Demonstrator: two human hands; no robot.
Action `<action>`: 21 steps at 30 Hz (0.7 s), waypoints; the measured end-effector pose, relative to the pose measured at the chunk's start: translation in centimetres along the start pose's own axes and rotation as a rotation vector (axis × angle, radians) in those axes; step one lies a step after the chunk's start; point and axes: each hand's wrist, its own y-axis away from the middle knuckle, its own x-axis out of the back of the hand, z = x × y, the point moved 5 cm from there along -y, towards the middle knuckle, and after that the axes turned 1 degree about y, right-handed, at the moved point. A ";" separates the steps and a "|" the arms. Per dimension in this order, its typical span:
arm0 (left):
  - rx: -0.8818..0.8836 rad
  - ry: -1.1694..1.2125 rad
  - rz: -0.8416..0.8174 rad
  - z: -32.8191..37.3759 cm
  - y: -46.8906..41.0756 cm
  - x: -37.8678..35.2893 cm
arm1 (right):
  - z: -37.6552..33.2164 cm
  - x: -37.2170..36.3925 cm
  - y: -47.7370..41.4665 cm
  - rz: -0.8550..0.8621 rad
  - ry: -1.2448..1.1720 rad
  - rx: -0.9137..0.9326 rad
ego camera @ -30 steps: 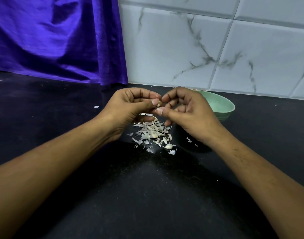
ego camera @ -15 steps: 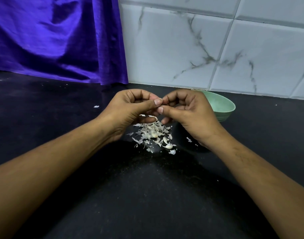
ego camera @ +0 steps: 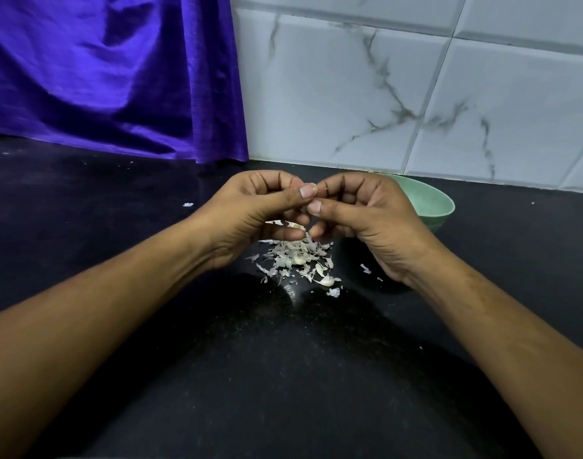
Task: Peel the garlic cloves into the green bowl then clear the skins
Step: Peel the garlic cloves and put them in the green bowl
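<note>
1. 2 hands, left hand point(ego camera: 250, 212) and right hand point(ego camera: 374, 221); 1 green bowl point(ego camera: 431, 200); 1 pile of skins point(ego camera: 295, 256) on the black counter point(ego camera: 283, 366).
2. The pile lies just near of both hands; the bowl sits far right, behind the right hand.
3. Both hands are pinched narrow, thumb tips touching. The left grips 1 skin strip point(ego camera: 283, 223); what the right holds cannot be told.

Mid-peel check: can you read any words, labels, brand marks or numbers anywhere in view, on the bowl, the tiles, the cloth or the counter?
No readable text anywhere in this view.
green bowl: no mark on the part showing; the right hand hides part of it.
wall tiles: grey veining only.
purple cloth: plain.
black countertop: only garlic skins, no print.
</note>
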 end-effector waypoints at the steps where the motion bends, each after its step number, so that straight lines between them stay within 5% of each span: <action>1: 0.006 -0.006 -0.015 0.0 0.0 -0.1 | 0.0 0.0 0.0 -0.006 0.005 -0.003; 10: -0.007 -0.043 -0.084 0.2 0.4 -0.9 | 0.2 -0.2 0.0 -0.059 -0.031 -0.044; 21: -0.084 -0.105 0.040 -0.4 0.1 -0.6 | 0.4 0.4 -0.1 0.186 -0.020 -0.032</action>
